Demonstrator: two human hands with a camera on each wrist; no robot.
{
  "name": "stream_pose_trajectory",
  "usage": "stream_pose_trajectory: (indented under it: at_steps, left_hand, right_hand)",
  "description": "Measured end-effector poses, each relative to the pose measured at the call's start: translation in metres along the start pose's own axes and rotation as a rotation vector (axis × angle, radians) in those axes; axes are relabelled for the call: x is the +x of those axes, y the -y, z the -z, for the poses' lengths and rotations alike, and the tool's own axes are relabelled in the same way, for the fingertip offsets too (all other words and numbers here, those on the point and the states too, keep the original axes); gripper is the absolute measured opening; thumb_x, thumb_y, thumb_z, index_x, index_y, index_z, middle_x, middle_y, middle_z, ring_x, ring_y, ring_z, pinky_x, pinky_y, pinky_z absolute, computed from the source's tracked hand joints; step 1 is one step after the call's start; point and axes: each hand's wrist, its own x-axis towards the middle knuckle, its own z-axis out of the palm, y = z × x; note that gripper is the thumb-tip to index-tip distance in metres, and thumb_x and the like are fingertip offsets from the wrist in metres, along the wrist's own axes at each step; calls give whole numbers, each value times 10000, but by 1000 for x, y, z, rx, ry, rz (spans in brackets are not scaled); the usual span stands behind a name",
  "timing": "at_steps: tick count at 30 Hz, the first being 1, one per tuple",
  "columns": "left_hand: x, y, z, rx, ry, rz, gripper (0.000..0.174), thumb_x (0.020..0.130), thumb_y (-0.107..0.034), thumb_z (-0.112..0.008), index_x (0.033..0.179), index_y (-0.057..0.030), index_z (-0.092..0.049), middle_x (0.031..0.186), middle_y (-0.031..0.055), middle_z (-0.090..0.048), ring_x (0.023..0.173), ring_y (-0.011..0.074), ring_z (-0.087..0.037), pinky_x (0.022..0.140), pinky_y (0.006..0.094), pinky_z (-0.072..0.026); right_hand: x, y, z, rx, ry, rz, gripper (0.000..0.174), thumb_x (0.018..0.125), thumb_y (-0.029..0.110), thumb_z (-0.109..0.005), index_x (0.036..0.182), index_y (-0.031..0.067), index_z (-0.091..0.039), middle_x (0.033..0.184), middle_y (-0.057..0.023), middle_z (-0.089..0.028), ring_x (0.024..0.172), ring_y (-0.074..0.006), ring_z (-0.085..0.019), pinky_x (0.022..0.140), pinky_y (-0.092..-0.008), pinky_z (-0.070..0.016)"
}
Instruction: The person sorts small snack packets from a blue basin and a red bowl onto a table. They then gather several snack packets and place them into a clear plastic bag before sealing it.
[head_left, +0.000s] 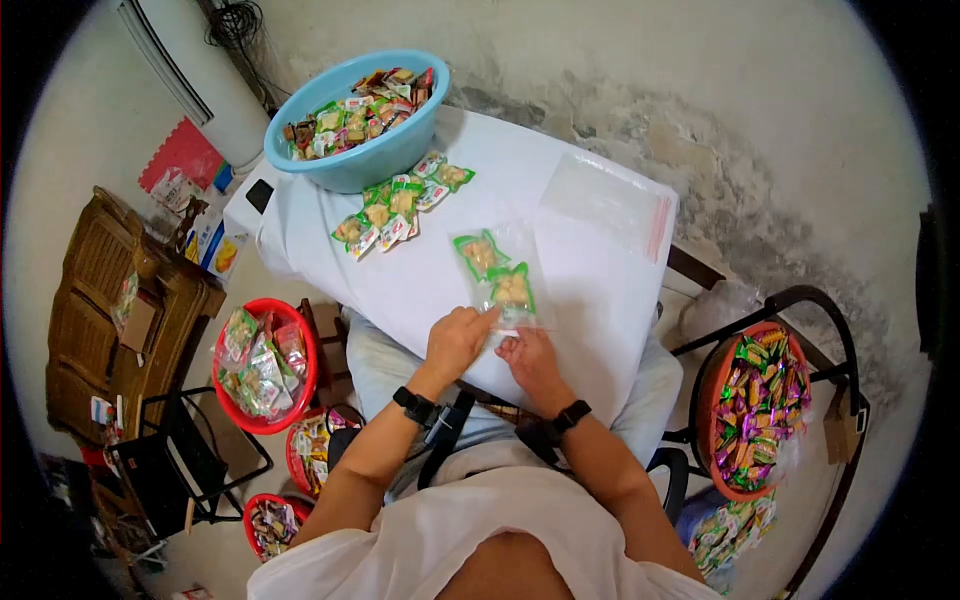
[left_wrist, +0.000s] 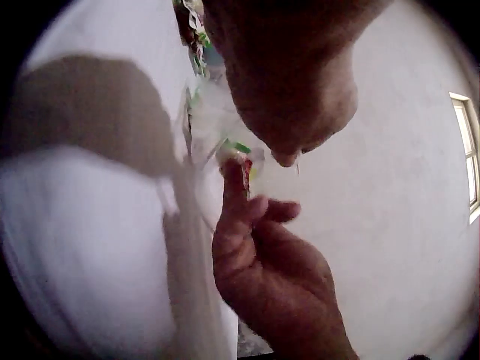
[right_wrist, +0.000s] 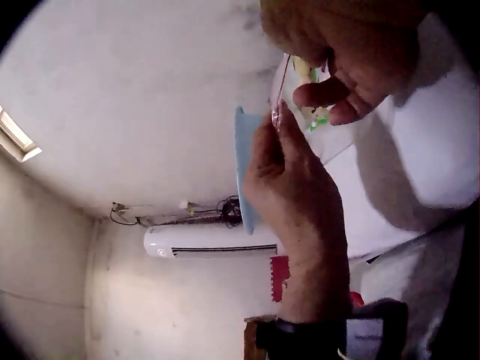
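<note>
A clear plastic bag (head_left: 537, 262) lies on the white-covered table (head_left: 420, 290), close in front of the person. Two green-edged snack packets (head_left: 512, 290) show through it. The left hand (head_left: 458, 340) pinches the bag's near edge between thumb and index finger; the right wrist view shows that hand (right_wrist: 292, 180) at a thin red strip along the edge. Beside it, the right hand (head_left: 535, 360) holds the same edge near its right corner. In the left wrist view the right hand's (left_wrist: 277, 262) index finger points up along the bag, its other fingers bent.
A blue basin (head_left: 355, 170) full of mixed packets stands at the table's far left, with several loose packets (head_left: 395, 205) before it. Flat clear bags (head_left: 605, 205) lie at the right. Red tubs (head_left: 227, 400) of snacks stand left below, an orange basin (head_left: 715, 440) at right.
</note>
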Motion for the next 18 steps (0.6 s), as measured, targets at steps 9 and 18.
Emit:
stream_pose_trajectory:
  at_steps: [9,18]
  left_hand:
    - [-9,1,-11,-71,-10,-34,308,737,-109,-643,1043,-146,-632,621,44,-448,600,220,-505,512,333,-428]
    - [-8,-2,-12,-89,-5,-29,312,728,-91,-648,1039,-111,-628,628,39,-460,601,214,-501,515,332,-434]
  right_hand:
    - [86,-30,48,-1099,180,553,222,929,170,-457,1114,50,-432,1142,-192,-519,921,-308,-523,816,-406,-453]
    - [53,-14,37,-1513,-115,470,386,870,251,-518,1219,89,-549,1158,-228,-541,1015,-354,-533,833,-397,-453]
